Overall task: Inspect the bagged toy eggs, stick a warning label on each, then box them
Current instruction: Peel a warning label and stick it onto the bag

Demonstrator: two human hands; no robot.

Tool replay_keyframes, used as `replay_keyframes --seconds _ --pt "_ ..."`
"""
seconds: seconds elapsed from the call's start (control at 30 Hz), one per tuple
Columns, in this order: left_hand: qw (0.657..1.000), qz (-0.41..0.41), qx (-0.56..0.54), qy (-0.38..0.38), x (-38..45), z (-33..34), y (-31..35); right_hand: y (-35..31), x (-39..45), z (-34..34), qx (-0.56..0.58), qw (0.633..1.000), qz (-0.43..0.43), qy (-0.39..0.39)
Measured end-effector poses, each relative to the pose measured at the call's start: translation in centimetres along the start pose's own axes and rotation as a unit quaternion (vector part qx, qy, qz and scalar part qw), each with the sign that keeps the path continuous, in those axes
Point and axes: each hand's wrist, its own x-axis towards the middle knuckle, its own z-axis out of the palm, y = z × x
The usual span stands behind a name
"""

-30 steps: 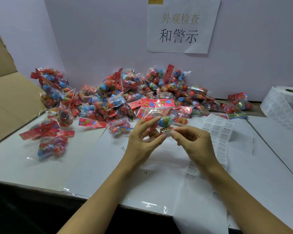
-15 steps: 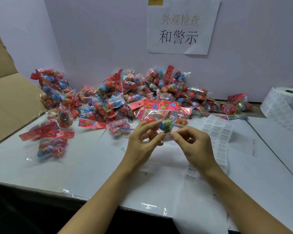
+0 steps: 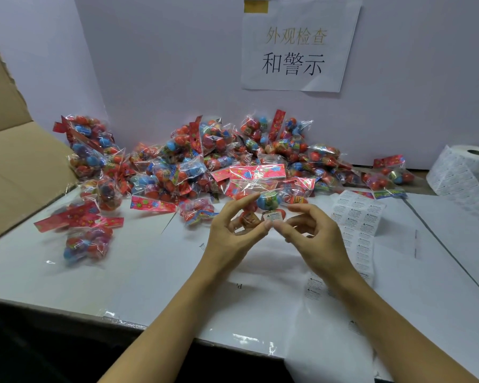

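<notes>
From the head camera, both hands meet just above the white counter (image 3: 67, 272), in front of a heap of bagged toy eggs (image 3: 205, 161) that lies along the back wall. The left hand (image 3: 230, 239) holds one clear bag (image 3: 260, 189) upright by its lower end, the thumb and forefinger curled round the eggs at the bottom; the bag's red flowered header card stands at the top and a blue egg shows through the film just above the fingers. A small white warning label (image 3: 273, 216) sits on the lower front of this bag. The right hand (image 3: 313, 239) is beside it with fingers curled, its thumb and forefinger tips pinching at the lower edge of the label, touching the left thumb tip.

To the right of the hands a sheet of labels (image 3: 356, 217) lies flat on the counter, and further right a big roll of labels (image 3: 465, 175) rests by the edge of the picture. A few separate bags (image 3: 86, 241) lie on the left part of the counter, blurred. Beyond them an open cardboard box (image 3: 20, 167) leans at the left edge. A paper sign (image 3: 299, 45) with printed characters is taped to the wall above the heap.
</notes>
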Motion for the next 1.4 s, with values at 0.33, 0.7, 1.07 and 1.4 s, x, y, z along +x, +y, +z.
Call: replay_keyframes --seconds 0.33,0.7,1.07,1.4 --pt "1.0 -0.011 0.011 0.001 0.0 0.0 0.0 -0.4 -0.3 -0.1 0.03 0.999 -0.017 -0.027" --pt "1.0 -0.012 0.005 0.002 0.0 0.1 0.1 -0.4 -0.2 -0.2 0.04 0.999 -0.018 -0.029" --pt "1.0 -0.009 -0.001 0.004 0.0 0.2 0.0 0.0 -0.3 0.0 0.034 0.999 -0.02 -0.031" --pt "0.996 -0.063 -0.055 -0.031 -0.2 0.3 0.4 -0.2 0.8 -1.2 0.033 0.997 0.039 -0.066"
